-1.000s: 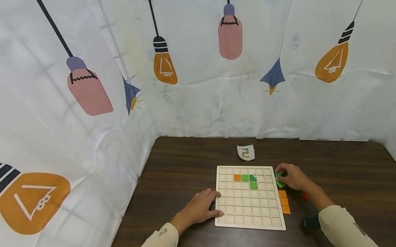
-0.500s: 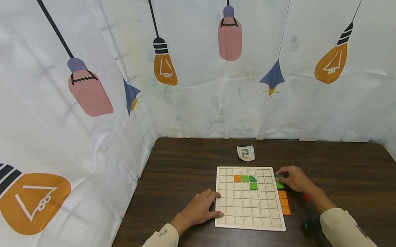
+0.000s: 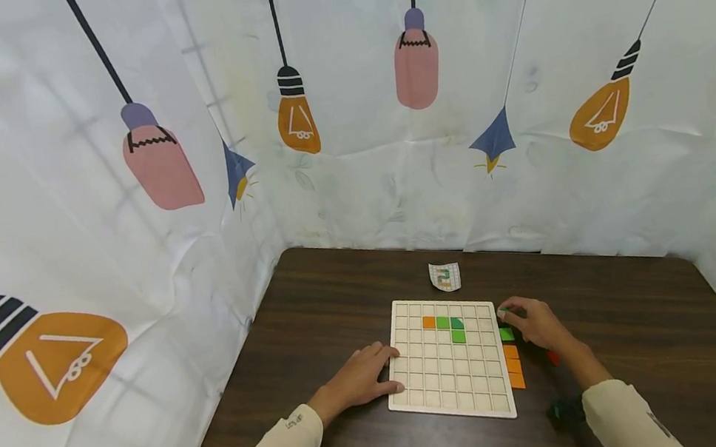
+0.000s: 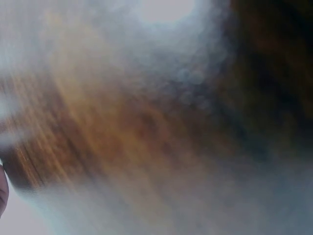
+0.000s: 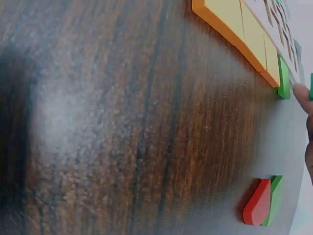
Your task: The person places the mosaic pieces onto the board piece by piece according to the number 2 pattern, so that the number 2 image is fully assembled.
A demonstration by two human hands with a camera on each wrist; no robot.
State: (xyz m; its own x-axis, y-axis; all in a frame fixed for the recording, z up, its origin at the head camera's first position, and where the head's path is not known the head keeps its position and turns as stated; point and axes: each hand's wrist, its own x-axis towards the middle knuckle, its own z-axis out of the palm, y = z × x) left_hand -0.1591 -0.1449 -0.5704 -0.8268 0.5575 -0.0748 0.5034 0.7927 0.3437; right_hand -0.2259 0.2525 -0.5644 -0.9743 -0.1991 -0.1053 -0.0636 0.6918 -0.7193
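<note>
My left hand (image 3: 366, 373) rests with extended fingers on the left edge of a pale gridded board (image 3: 449, 393). On the board lie an orange tile (image 3: 429, 322), two light green tiles (image 3: 458, 336) and a dark green tile (image 3: 457, 323) with a rounded corner. Just off the board's right edge, my right hand (image 3: 534, 321) pinches a small green tile (image 5: 311, 88) between thumb and fingers; most of that tile is hidden. Right below this hand a light green tile (image 3: 507, 334) lies on the table, against a row of orange tiles (image 3: 513, 367).
A small card (image 3: 445, 277) with a printed coloured grid pattern lies behind the board. To the right of the orange tiles are a red drop-shaped piece (image 5: 257, 203) and a green piece (image 5: 276, 200) on the dark wooden table (image 3: 339, 285). Printed curtains stand around the table.
The right hand has moved slightly back from the green tiles with one pinched in its fingers, uncovering the light green tile. My left hand has stayed in place.
</note>
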